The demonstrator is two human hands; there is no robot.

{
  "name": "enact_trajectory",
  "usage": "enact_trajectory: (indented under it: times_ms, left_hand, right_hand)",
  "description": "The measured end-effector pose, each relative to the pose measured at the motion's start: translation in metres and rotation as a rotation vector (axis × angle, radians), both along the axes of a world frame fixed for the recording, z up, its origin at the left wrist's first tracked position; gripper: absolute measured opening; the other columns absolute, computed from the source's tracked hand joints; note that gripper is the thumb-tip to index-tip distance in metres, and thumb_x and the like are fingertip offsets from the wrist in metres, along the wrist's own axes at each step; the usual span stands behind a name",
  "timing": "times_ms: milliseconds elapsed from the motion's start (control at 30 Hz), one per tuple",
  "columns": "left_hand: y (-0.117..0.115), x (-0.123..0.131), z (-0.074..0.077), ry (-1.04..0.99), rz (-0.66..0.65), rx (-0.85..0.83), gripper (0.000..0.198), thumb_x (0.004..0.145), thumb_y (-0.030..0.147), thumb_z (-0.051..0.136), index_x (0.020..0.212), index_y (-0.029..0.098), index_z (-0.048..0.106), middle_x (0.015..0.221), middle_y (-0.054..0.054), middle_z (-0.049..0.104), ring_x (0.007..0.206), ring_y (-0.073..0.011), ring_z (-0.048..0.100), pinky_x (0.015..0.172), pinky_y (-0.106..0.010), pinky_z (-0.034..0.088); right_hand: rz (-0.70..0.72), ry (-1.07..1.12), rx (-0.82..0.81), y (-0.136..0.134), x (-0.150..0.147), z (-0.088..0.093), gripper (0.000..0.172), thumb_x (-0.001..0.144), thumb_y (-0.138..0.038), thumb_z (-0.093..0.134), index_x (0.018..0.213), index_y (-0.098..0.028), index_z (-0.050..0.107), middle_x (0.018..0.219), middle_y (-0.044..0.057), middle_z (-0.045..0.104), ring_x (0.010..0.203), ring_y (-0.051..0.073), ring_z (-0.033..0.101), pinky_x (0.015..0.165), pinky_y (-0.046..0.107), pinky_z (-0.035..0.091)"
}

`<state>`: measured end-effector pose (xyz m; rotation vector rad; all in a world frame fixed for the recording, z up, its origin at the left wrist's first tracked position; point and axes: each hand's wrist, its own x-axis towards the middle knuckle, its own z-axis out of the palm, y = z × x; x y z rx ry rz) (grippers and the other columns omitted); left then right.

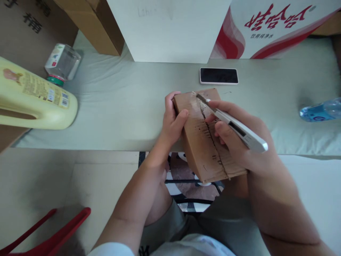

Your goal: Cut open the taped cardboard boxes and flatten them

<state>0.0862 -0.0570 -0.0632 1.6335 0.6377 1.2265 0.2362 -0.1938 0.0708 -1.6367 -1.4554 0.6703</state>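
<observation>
A brown cardboard box (195, 137) lies tilted across the front edge of the green-covered surface, a dark seam running down its top. My left hand (173, 119) is closed around the far left corner of the box, thumb on top and fingers on its side. Gripped in my right hand (239, 131) is a white utility knife (241, 131) with its blade out. The blade tip meets the torn tape (195, 99) near the far end of the seam. Part of the box's right side is hidden behind my right hand.
Beyond the box lies a phone (218, 76), in front of a white carton (173, 32) and a red-and-white carton (266, 32). On the left are a yellow jug (50, 103) and a clear bottle (65, 62); a blue-labelled bottle (319, 111) lies at right.
</observation>
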Motion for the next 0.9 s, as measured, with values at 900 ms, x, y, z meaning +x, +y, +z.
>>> enact_trajectory:
  times_ms: [900]
  left_hand:
    - [-0.0016,0.0006,0.0013,-0.065,-0.009,-0.056,0.066,0.089,0.076,0.063,0.137,0.037,0.044,0.12,-0.005,0.059,0.105,-0.0238,0.059,0.092,-0.041,0.053]
  right_hand:
    - [-0.051,0.061,0.03,-0.0037,-0.0009,-0.0038,0.037,0.101,-0.048,0.061,0.129,-0.027,0.073,0.091,0.005,0.077,0.071,0.02,0.071,0.061,0.032,0.056]
